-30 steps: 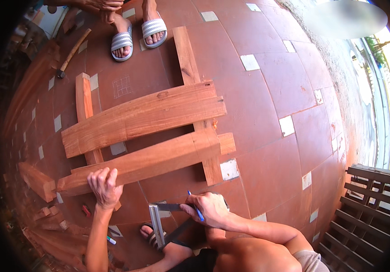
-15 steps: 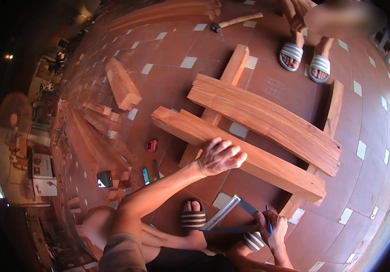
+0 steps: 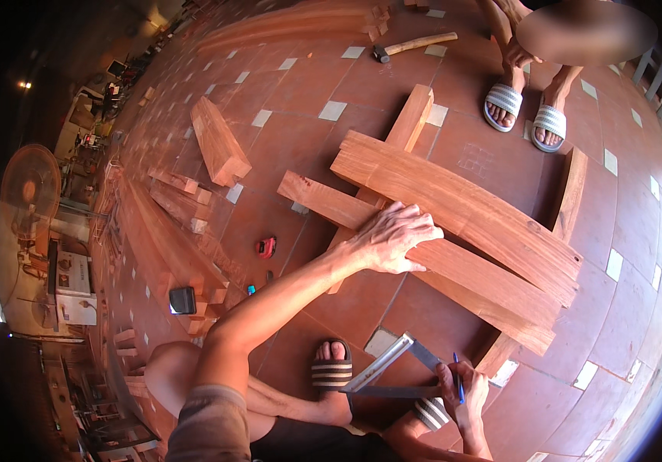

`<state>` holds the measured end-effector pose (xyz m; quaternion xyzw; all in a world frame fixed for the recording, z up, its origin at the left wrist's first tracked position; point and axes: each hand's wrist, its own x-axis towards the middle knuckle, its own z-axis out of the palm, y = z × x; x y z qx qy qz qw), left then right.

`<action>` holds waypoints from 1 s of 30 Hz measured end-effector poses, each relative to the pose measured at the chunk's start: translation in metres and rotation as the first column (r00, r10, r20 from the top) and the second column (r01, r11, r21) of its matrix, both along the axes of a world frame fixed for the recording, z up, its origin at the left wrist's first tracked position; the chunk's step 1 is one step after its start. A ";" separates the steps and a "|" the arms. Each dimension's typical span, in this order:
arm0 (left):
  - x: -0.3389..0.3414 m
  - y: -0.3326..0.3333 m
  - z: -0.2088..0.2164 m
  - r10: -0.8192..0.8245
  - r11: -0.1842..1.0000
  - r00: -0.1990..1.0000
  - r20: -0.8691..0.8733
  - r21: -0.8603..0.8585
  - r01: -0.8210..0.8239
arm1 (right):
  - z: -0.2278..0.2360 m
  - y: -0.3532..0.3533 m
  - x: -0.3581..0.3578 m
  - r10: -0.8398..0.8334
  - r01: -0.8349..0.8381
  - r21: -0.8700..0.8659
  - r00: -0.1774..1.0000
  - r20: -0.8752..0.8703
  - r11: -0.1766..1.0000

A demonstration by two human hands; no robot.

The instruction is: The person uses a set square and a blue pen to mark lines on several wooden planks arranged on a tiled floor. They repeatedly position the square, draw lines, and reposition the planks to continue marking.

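Note:
My left hand [image 3: 397,237] is closed over the near wooden beam [image 3: 485,277], fingers curled across its upper face about midway along. Right beside this beam, on the far side, lies a wider board [image 3: 454,200], close to it at the right end. Both rest across two wooden crosspieces [image 3: 412,119] on the floor. Low at the right, my right hand [image 3: 463,391] holds a blue pen [image 3: 459,377] upright together with a carpenter's square [image 3: 381,366], which has a silver edge and dark arms. The square hangs above my sandalled feet, apart from the beam.
A person in striped slides [image 3: 549,127] sits at the far right, beyond the boards. A hammer [image 3: 415,48] lies at the back. To the left are a red tape measure [image 3: 266,246], a dark phone-like object [image 3: 182,300], a short timber block [image 3: 219,142] and stacked timber [image 3: 165,231].
The near beam has been rolled and shifted away toward the wider board, showing a different face. My left hand moved with it. My right hand keeps the pen and square nearly in place.

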<state>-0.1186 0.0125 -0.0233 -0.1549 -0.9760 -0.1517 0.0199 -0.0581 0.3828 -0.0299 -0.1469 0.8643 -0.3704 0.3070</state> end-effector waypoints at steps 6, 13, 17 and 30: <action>-0.010 -0.008 0.019 -0.021 0.997 0.995 0.099 0.077 0.014 | 0.008 -0.004 0.001 -0.006 0.006 0.018 0.999 0.043 1.000; -0.067 0.009 0.048 -0.109 0.991 0.786 0.609 0.128 0.038 | 0.010 0.002 -0.008 0.099 -0.100 -0.030 0.994 -0.044 0.995; -0.073 0.005 0.044 -0.125 0.987 0.698 0.705 0.162 0.012 | 0.015 0.000 0.000 0.111 -0.111 -0.029 0.994 0.003 0.993; 0.003 0.000 0.052 -0.080 0.980 0.744 0.664 0.189 -0.064 | 0.022 0.036 0.020 -0.064 0.064 0.008 0.997 -0.030 0.998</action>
